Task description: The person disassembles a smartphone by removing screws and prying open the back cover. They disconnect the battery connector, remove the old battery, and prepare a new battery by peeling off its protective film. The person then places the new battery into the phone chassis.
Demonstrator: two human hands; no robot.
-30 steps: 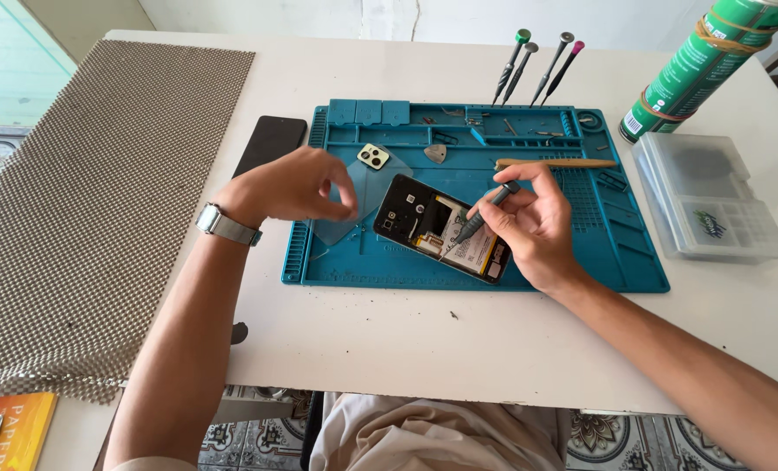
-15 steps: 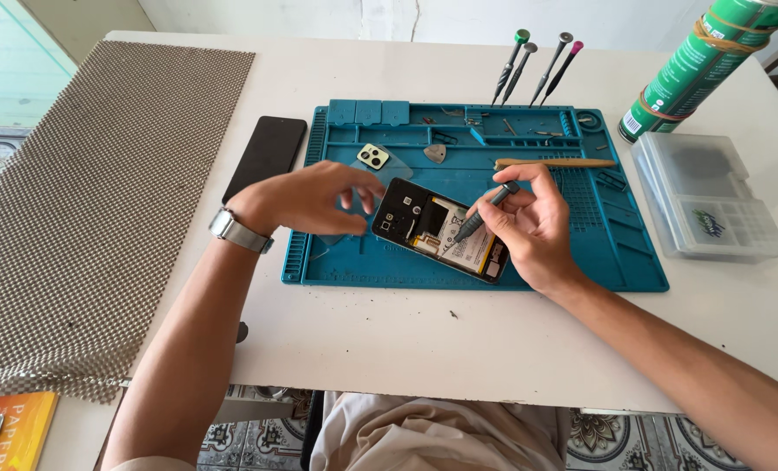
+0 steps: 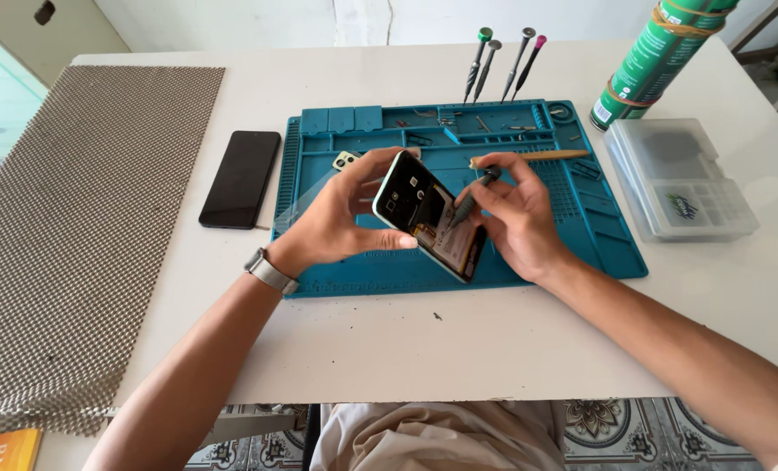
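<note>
An opened phone [image 3: 428,225] with its back cover off is tilted up above the blue repair mat [image 3: 598,235]. My left hand [image 3: 341,218] grips the phone by its upper left end. My right hand [image 3: 515,218] holds a small dark screwdriver [image 3: 474,196] whose tip touches the phone's exposed inside near the middle. A watch is on my left wrist.
A black phone [image 3: 241,177] lies face up left of the mat. Three screwdrivers [image 3: 502,61] stand upright at the mat's back edge. A wooden stick [image 3: 537,157], a green can [image 3: 655,57], a clear parts box [image 3: 681,179] and a woven mesh mat [image 3: 75,227] are also on the white table.
My left hand has moved onto the opened phone and lifted its upper end off the mat, tilting it. My right hand keeps the screwdriver on the phone.
</note>
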